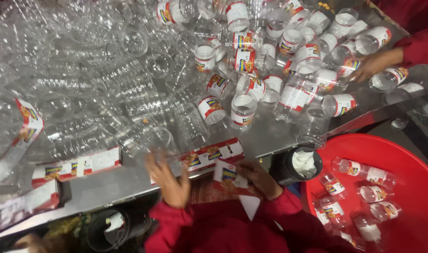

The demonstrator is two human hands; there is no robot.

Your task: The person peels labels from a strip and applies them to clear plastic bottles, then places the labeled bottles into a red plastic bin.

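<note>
The right hand [258, 178] pinches one red-and-white label [229, 177], the blurred left hand [169, 180] beside it grasps one clear jar [150, 143] at the counter [106, 187] edge, one label strip [214, 154] lies just beyond both, and many jars lie farther off.

Your one view comes from your head, looking steeply down and forward at close range over the metal desk [270, 136], your hands at the bottom edge, a red tub [411, 187] lower right.
</note>
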